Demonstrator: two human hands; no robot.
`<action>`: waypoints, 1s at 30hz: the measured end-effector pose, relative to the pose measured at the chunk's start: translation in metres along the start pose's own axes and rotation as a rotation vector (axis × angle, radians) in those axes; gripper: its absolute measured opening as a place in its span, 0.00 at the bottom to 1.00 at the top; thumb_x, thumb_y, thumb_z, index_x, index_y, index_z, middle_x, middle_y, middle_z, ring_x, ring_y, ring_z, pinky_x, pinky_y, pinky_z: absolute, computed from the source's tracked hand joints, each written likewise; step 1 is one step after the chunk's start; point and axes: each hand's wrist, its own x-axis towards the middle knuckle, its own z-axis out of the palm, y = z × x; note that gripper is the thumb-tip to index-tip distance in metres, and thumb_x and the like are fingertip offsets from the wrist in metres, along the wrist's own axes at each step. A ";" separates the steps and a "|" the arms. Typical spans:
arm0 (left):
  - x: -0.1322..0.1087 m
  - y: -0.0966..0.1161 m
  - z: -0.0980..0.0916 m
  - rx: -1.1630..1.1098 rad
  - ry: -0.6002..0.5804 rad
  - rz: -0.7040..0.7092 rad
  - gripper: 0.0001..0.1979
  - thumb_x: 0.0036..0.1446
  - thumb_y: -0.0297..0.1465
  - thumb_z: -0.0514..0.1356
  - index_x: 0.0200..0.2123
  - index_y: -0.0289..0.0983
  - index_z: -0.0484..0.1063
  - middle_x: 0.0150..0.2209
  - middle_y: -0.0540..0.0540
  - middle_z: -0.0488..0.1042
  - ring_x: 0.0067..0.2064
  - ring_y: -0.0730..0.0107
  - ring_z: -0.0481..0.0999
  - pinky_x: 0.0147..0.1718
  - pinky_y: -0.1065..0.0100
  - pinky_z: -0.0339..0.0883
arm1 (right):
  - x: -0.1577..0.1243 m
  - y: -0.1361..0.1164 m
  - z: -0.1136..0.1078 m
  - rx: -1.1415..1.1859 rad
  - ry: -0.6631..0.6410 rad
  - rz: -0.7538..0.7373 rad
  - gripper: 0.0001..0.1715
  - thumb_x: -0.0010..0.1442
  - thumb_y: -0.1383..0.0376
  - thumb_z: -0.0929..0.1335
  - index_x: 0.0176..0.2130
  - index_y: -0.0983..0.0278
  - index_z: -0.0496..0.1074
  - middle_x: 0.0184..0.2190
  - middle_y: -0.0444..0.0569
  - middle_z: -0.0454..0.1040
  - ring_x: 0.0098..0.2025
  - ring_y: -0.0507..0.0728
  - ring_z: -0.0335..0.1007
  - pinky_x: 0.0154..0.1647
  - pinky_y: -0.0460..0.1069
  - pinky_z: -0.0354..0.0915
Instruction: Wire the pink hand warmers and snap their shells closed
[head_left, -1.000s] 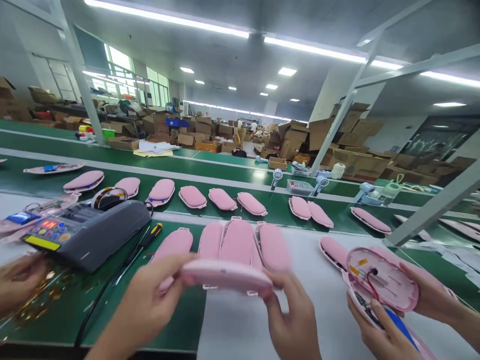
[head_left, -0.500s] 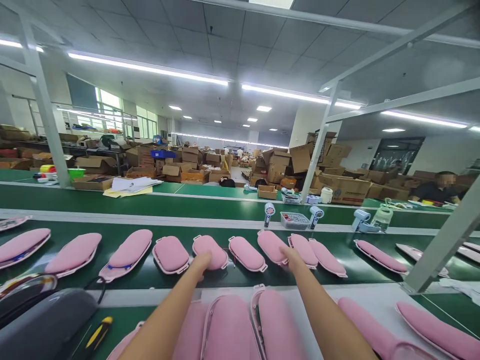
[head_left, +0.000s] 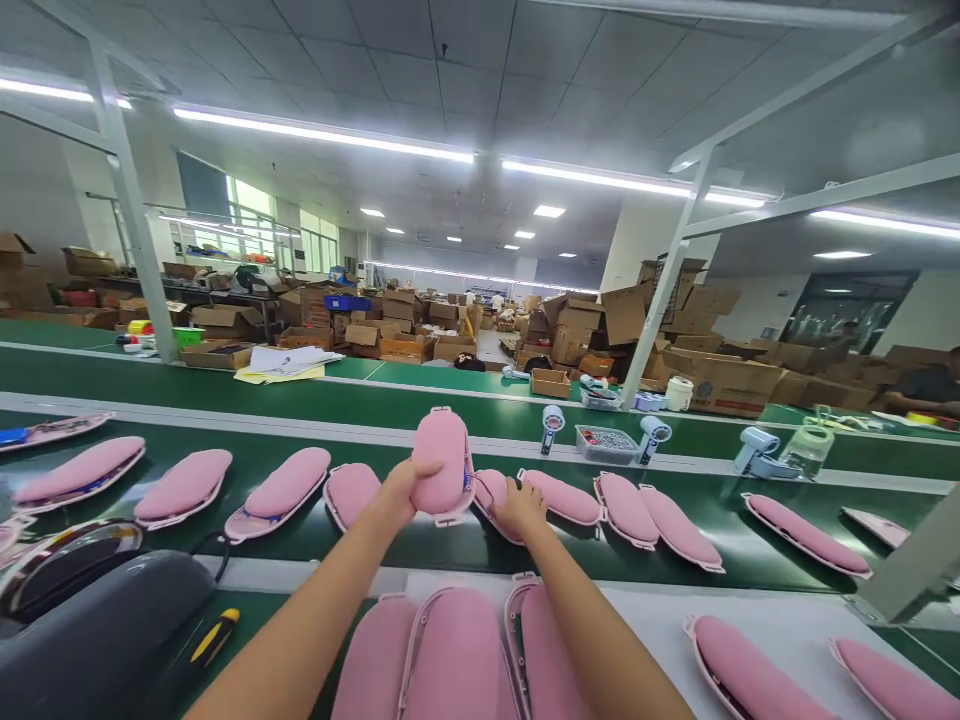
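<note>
A pink oval shell case [head_left: 441,462] is raised and tilted up off the green belt, my left hand [head_left: 397,492] closed around its left side with the thumb across its face. Blue and dark wire shows at this case's right edge. Just to the right, my right hand [head_left: 523,508] has its fingers bent over the right side of another pink case [head_left: 489,488], which lies on the belt. One more pink case [head_left: 566,497] lies close behind the right hand's fingers. Below my forearms, several larger pink shells [head_left: 457,650] stand side by side.
More pink cases [head_left: 296,482] line the green belt [head_left: 405,545] on both sides. Behind it stand light-blue handheld fans [head_left: 553,420] and a clear tub of small parts [head_left: 606,444]. A yellow-black screwdriver [head_left: 215,637] and a dark grey rounded object [head_left: 112,630] lie front left. A metal post [head_left: 911,560] rises at right.
My left hand has lifted a pink case off the belt and tilted it up. My right hand has moved left from one case to another. The view has shifted slightly.
</note>
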 end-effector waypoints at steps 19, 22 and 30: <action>-0.164 0.012 -0.004 -0.112 0.112 0.274 0.38 0.40 0.32 0.70 0.56 0.50 0.63 0.53 0.51 0.70 0.51 0.67 0.71 0.44 0.72 0.69 | -0.196 -0.066 -0.011 1.020 -0.102 -0.310 0.21 0.59 0.55 0.62 0.47 0.63 0.68 0.28 0.43 0.70 0.25 0.50 0.61 0.25 0.45 0.61; -0.164 0.006 0.003 0.063 0.244 0.398 0.39 0.39 0.35 0.70 0.57 0.48 0.61 0.56 0.49 0.65 0.53 0.63 0.68 0.48 0.68 0.66 | -0.199 -0.063 -0.008 0.992 0.074 -0.264 0.16 0.58 0.58 0.62 0.43 0.62 0.70 0.31 0.45 0.72 0.30 0.52 0.65 0.31 0.46 0.63; -0.152 0.021 0.026 0.868 0.388 0.444 0.37 0.42 0.41 0.65 0.55 0.32 0.63 0.31 0.48 0.64 0.49 0.48 0.66 0.54 0.44 0.59 | -0.206 -0.060 -0.025 0.737 0.397 -0.199 0.15 0.60 0.65 0.60 0.42 0.60 0.73 0.35 0.46 0.77 0.36 0.57 0.72 0.37 0.50 0.65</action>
